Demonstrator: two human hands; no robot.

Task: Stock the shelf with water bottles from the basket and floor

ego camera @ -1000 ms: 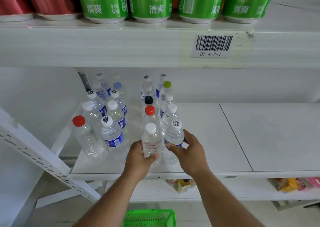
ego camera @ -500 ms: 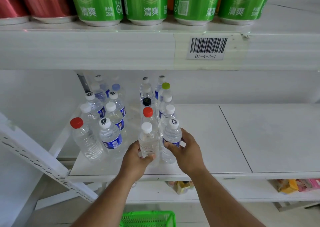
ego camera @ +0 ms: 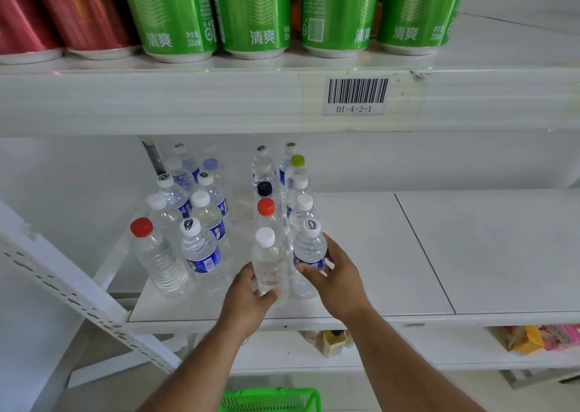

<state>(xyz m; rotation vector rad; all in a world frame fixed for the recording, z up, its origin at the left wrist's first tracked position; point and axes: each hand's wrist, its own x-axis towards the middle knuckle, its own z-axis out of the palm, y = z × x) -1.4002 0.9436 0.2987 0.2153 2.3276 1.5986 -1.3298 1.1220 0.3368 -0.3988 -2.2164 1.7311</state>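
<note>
White shelf [ego camera: 423, 254], left end stocked in two double rows of water bottles; green cans [ego camera: 257, 16] on the tier above; basket [ego camera: 270, 400] on the floor below. Step in hand, as judged: seating the two front bottles. Left hand [ego camera: 248, 295] curled round the plain bottle [ego camera: 268, 264] low down; right hand [ego camera: 332, 273] wrapped round the labelled bottle [ego camera: 309, 254]. Both forearms reach up and forward. Next: let go cleanly, fetch more from the basket.
</note>
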